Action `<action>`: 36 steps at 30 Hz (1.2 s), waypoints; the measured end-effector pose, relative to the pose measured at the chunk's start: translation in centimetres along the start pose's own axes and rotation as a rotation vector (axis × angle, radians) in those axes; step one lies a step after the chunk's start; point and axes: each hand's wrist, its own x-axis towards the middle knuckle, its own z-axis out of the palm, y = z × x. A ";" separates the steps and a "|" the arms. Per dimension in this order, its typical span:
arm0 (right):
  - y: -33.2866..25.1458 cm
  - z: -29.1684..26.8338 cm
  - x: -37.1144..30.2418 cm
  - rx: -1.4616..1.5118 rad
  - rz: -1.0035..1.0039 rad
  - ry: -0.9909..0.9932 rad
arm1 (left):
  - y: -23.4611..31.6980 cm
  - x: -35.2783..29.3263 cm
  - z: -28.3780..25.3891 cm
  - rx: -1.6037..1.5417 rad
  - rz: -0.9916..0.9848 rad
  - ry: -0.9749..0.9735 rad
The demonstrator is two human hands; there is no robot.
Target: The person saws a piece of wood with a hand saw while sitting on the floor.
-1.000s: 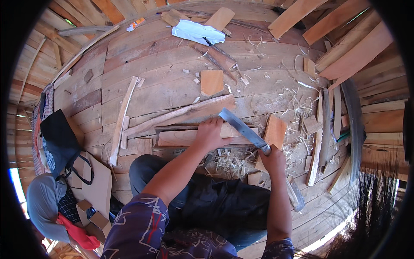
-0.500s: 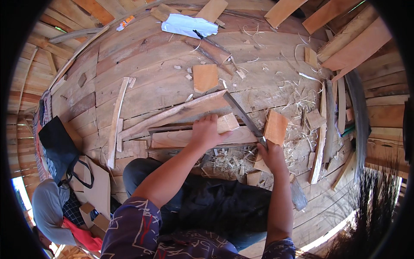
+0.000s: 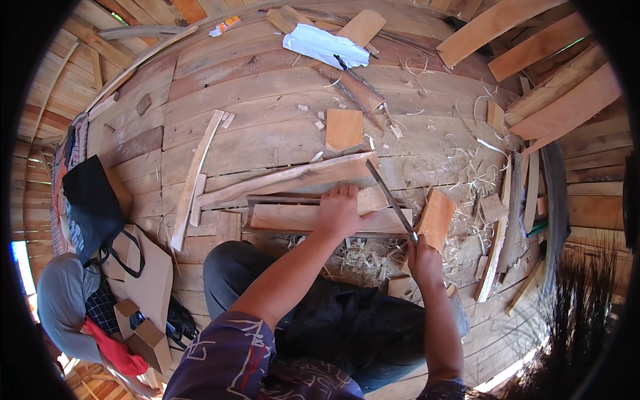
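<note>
My left hand point(image 3: 341, 212) is closed over a small wooden block point(image 3: 373, 199), pressing it down beside a longer pale board point(image 3: 287, 217) on the floor. In my right hand point(image 3: 425, 261) is the handle of a long, narrow, dark-bladed knife point(image 3: 390, 193). The blade slants up and left past the block's right end; whether it touches the wood is hard to tell. Behind the block lies a long rough-edged plank point(image 3: 287, 179), its right end near the blade's tip. An orange-brown wood piece point(image 3: 437, 219) rests just right of the knife.
Curled shavings point(image 3: 477, 177) litter the floor to the right, with chips in front of the board. A square wood piece point(image 3: 344, 130) and a white sheet point(image 3: 325, 45) lie farther off. At left are a cardboard box point(image 3: 148, 267), a black bag point(image 3: 95, 207) and another person point(image 3: 67, 307).
The whole view has shifted, so the scene sits farther right in the picture. The blade now crosses closer to the block's right end. Both hands keep their holds.
</note>
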 end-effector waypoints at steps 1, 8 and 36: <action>-0.3 0.0 0.0 -0.025 0.005 -0.010 | -0.1 0.0 0.0 0.012 -0.012 0.007; -0.3 1.4 -1.1 0.075 0.009 -0.020 | -0.3 0.0 0.3 -0.008 0.001 0.014; 3.3 -0.8 -0.2 0.133 -0.025 0.069 | 0.3 0.2 -0.1 0.020 0.056 -0.118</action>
